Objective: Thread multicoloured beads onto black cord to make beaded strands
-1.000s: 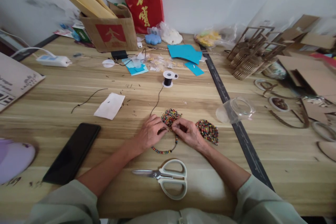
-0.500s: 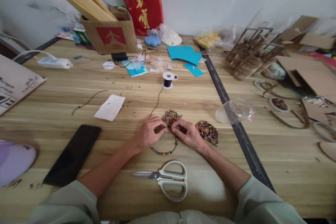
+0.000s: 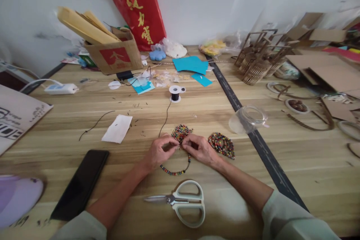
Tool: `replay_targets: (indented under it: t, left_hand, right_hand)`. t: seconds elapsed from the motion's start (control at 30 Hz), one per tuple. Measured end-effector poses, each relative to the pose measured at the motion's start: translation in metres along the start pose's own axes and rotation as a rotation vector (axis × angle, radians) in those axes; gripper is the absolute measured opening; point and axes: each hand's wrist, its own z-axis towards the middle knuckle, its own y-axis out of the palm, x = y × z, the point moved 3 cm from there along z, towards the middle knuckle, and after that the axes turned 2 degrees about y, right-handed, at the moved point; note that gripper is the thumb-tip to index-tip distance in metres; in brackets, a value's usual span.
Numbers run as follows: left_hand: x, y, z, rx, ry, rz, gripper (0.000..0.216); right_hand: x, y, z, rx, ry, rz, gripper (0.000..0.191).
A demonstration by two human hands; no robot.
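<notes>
My left hand (image 3: 161, 150) and my right hand (image 3: 200, 149) almost meet at the fingertips, just in front of a loose pile of small multicoloured beads (image 3: 181, 132). Each hand is closed in a pinch. A black cord strung with beads (image 3: 173, 173) curves below them, from under my left hand up to my right fingertips, which grip its end. Whatever is between my left fingertips is too small to make out. Another heap of strung beads (image 3: 221, 145) lies beside my right hand. From a white spool (image 3: 175, 93), black cord runs down behind my left hand.
Scissors with pale handles (image 3: 188, 203) lie close in front of me. A black phone (image 3: 80, 184) and white paper (image 3: 117, 129) are on the left. A clear plastic container (image 3: 249, 119) stands right, with bamboo baskets (image 3: 253, 65) behind. A cardboard box (image 3: 114, 57) sits at the back.
The view has tilted and shifted a little, so everything sits lower in the picture. My hands keep their pinch by the bead pile, with little visible movement.
</notes>
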Motion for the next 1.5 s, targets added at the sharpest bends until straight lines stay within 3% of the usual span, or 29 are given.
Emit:
replay_targets:
  t: [1.5]
  left_hand:
    - [0.0051, 0.0019, -0.0006, 0.002, 0.027, 0.017, 0.008]
  right_hand:
    - [-0.0034, 0.0007, -0.0006, -0.016, -0.058, -0.007, 0.008]
